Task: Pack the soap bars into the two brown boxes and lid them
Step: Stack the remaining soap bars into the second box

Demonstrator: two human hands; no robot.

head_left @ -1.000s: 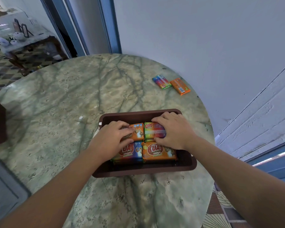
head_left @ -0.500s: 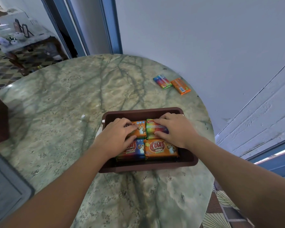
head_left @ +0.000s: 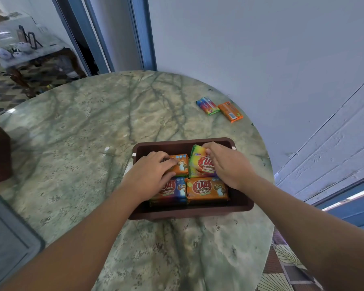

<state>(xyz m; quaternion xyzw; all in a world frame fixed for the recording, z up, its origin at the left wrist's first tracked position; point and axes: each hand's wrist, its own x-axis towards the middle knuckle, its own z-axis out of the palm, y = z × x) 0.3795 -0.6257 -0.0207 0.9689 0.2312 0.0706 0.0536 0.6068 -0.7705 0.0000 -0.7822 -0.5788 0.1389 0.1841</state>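
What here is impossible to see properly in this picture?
- Head view: the back-left soap bar is half covered by the left hand.
- Bars beneath the top layer in the brown box: hidden.
- Print on the two loose bars: too small.
- Second box and lids: not in view.

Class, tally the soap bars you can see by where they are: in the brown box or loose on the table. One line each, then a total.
Soap bars showing in the brown box: 4, at
Soap bars loose on the table: 2, at
Total: 6
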